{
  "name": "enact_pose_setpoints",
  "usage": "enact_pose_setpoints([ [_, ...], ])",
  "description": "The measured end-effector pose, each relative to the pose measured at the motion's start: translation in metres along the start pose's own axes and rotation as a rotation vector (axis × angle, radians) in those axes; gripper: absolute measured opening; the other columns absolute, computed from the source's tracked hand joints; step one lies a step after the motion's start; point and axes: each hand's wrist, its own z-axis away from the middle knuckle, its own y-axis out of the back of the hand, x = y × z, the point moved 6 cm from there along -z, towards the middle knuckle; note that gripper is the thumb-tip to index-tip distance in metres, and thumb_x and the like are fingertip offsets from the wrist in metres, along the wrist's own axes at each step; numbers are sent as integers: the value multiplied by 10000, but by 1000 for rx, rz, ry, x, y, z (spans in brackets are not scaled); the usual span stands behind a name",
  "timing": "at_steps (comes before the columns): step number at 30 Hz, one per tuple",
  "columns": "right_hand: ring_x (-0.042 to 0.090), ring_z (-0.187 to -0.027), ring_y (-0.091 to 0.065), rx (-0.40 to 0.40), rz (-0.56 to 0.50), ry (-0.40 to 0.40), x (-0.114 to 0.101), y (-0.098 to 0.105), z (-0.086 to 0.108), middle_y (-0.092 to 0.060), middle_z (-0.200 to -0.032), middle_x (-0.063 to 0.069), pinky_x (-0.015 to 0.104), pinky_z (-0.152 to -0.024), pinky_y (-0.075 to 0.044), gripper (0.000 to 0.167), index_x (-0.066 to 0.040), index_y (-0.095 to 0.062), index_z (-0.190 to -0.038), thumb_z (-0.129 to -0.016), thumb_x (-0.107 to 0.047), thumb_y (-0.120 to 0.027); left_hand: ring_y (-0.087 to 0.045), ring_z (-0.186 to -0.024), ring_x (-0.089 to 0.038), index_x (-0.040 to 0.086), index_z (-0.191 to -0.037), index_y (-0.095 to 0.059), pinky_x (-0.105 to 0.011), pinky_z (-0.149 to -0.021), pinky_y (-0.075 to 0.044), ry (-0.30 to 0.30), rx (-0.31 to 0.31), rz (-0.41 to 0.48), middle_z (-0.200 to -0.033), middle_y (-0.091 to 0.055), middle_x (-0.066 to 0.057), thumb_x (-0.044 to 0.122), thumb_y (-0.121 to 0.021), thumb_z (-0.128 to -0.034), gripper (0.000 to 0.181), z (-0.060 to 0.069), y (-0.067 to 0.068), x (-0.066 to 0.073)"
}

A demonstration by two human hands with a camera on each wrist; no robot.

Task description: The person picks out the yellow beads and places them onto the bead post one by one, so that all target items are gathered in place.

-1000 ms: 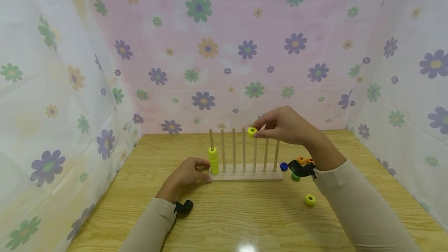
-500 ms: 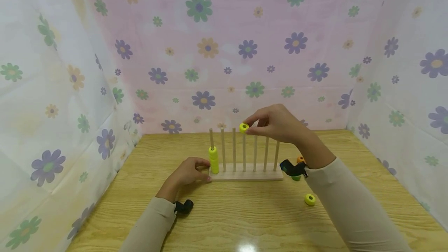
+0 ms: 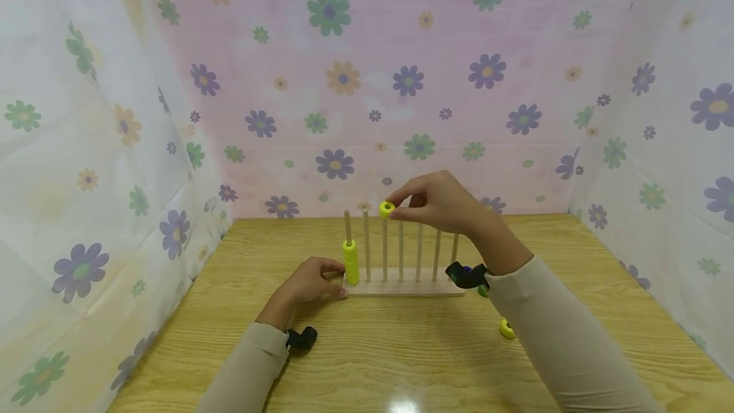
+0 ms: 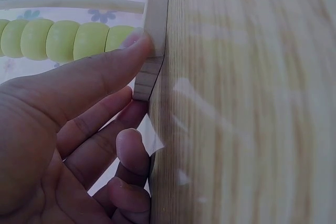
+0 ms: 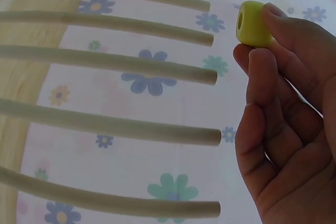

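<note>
A wooden peg rack [image 3: 401, 289] with several upright pegs stands on the table in the head view. Yellow beads [image 3: 350, 263] are stacked on its leftmost peg, with the peg's top bare above them. At the rack's left end my left hand [image 3: 309, 282] grips the base; in the left wrist view the thumb [image 4: 105, 72] lies on one face and fingers reach behind. Between thumb and fingertips my right hand [image 3: 438, 202] pinches a yellow bead [image 3: 383, 211], level with the top of the third peg from the left. The right wrist view shows the held bead [image 5: 254, 24] off the pegs.
To the right of the rack lie a loose yellow bead [image 3: 507, 329] and a green bead [image 3: 483, 291], partly covered by the right arm. A blue bead [image 3: 467, 269] barely shows behind the black wrist camera [image 3: 466, 275]. Flowered cloth [image 3: 367, 81] encloses the table's back and sides.
My right hand has carried the yellow bead leftward along the peg tops, from near the fifth peg to the third. The left hand keeps its place on the rack.
</note>
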Motion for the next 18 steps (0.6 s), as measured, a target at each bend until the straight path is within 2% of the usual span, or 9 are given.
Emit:
enact_pose_setpoints([
  [9,145,-674,-674,13,-25,5,-6,-9,-11,-770,-966,-98,317,-599,-549,180,-260,-823,-1106,-931,-300,-801,-573,-1349,-337,217,-1270,-739,-554,-1108,-463,6,1,0,-1409,-657,-27,254,-916,-802,502,0,0,-1],
  [18,138,-569,-591,28,-17,-8,-8,-19,-22,-739,-815,-88,307,-532,-494,176,-258,-822,-1100,-930,-300,-802,-589,-1323,-335,222,-1264,-741,-559,-1093,-471,5,1,4,-1403,-658,-21,264,-919,-800,499,0,1,0],
])
